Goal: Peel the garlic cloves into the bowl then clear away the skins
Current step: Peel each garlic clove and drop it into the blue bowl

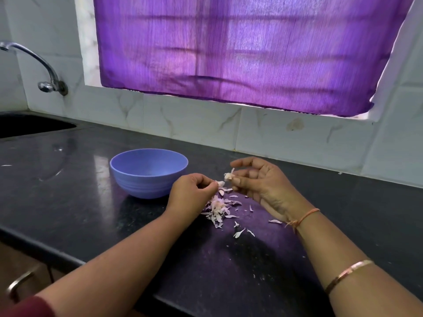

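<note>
Purple curtain (240, 53), hung over the window behind the back edge of the bench, daylight showing through. Black stone bench (68, 191), polished, which carried everything below. Sink (27, 126), let into the far left corner of the bench, with a curved metal tap (34, 62) on the wall above it. Blue bowl (148, 172), upright near the middle of the bench, just left of the hands, probably set there so that a peeled clove needed only a short drop. Its near rim hid the bottom, so what it held could not be told. Right hand (258, 181), raised above the bench to the right of the bowl, palm turned inward, its fingertips pinching a garlic clove (229, 176) to steady it. Left hand (192, 193), fingers curled, close beside the right but not touching it, nipping a strip of skin (220, 183) that ran toward the clove, apparently drawing it off. Heap of skins (217, 209), loose and papery, lying on the bench directly under both hands, likely where they fell. Stray flakes lay scattered toward the front edge. Judged from this: peeling was under way and clearing had not begun.
</note>
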A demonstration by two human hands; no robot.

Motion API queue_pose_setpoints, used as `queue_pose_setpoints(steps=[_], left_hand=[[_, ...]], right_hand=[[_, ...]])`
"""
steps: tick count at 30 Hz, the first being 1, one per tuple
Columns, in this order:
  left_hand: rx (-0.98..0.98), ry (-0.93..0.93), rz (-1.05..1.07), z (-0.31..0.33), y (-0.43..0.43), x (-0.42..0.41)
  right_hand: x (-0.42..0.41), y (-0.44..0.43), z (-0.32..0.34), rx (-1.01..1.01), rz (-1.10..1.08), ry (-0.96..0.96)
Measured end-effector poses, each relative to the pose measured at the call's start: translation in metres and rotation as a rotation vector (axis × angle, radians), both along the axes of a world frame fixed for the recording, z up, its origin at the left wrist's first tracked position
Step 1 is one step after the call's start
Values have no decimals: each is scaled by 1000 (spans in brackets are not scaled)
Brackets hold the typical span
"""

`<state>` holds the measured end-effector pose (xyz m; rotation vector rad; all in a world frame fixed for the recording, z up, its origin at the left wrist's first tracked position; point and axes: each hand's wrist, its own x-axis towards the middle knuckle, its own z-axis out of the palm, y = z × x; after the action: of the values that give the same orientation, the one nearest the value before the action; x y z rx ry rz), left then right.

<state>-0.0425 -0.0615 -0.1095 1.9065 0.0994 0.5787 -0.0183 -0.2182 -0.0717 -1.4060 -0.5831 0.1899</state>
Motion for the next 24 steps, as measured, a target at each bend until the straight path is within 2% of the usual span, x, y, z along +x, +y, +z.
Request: queue_pose_setpoints(steps=[5, 9, 16, 24], left_hand=[[-22, -23, -16, 3, -3, -4], [-74, -48, -35, 4, -3, -5], [-140, -67, -198, 5, -5, -8], [-158, -73, -212, 5, -2, -8]], right_hand=[[2, 6, -10, -166, -102, -94], [5, 8, -11, -199, -175, -171], [6, 10, -13, -255, -250, -260], [9, 13, -15, -332, -314, -349]])
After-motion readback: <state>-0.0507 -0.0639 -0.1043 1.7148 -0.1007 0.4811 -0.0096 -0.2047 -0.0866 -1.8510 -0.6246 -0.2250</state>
